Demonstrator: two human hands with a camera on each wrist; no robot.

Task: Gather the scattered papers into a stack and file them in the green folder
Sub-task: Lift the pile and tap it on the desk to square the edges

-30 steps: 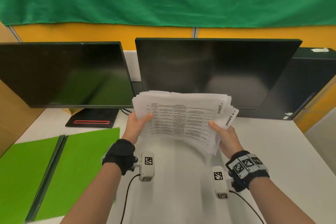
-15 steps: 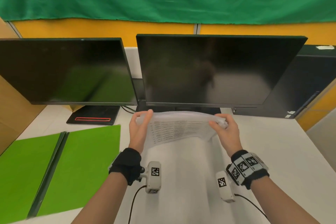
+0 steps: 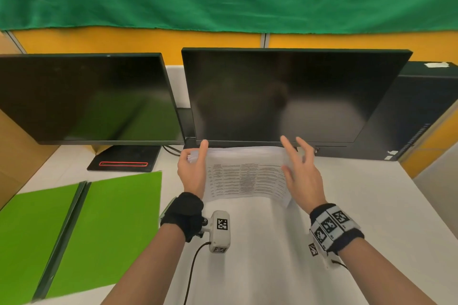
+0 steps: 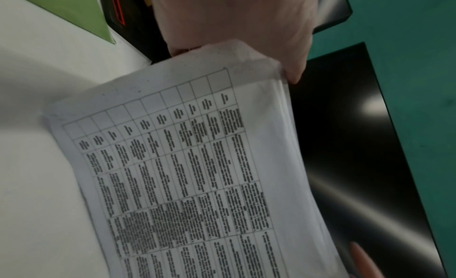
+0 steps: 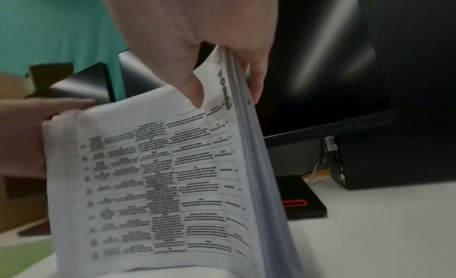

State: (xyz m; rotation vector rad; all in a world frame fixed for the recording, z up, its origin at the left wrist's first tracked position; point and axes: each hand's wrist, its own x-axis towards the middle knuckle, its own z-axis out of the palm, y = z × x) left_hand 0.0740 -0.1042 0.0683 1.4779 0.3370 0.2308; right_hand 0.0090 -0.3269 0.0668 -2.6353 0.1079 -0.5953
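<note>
A stack of printed papers (image 3: 245, 178) stands tilted on the white table, just below the right monitor. My left hand (image 3: 192, 168) grips its left edge, with the thumb on the front sheet (image 4: 197, 175). My right hand (image 3: 300, 171) holds the right edge. In the right wrist view the thumb presses the front of the stack (image 5: 160, 175) and the fingers (image 5: 256, 75) lie behind it. The green folder (image 3: 99, 218) lies open and flat at the front left, apart from both hands.
Two dark monitors (image 3: 84, 96) (image 3: 285, 94) stand along the back, close behind the stack. A black stand base with a red stripe (image 3: 124, 160) sits beside the folder. A black computer case (image 3: 421, 111) is at the right. Bare white table (image 3: 371, 205) lies on the right.
Both hands have brought the stack down from in front of the monitor to the table. My right fingers have spread out straighter.
</note>
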